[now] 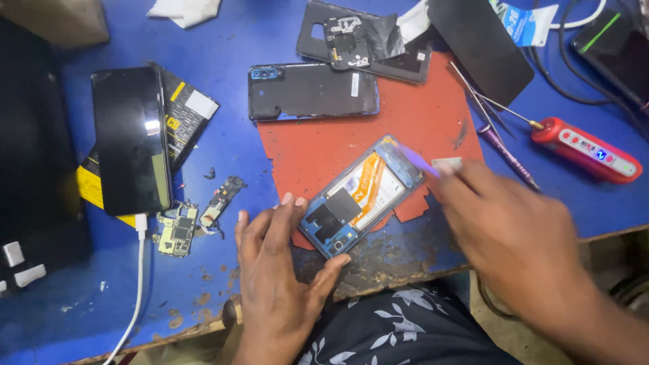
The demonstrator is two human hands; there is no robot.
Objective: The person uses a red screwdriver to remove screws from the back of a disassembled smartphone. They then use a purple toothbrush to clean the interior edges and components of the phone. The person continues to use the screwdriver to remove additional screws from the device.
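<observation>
An opened blue phone (362, 196) lies back-up on a red mat (412, 122), its battery with an orange and white label exposed. My left hand (277, 270) steadies the phone's near end, thumb at its lower corner and fingers at its left edge. My right hand (507, 230), blurred by motion, grips a thin purple tool (420, 162) whose tip rests at the phone's far right corner. A small pale piece (446, 163) sits by my right fingers.
A dark phone (132, 138) lies charging at left on a white cable (138, 270). Circuit boards (177, 231) lie beside it. Two phone back covers (311, 91) (365, 40) lie behind the mat. A red powered tool (585, 150), tweezers (487, 108) and a black sheet (483, 44) lie right.
</observation>
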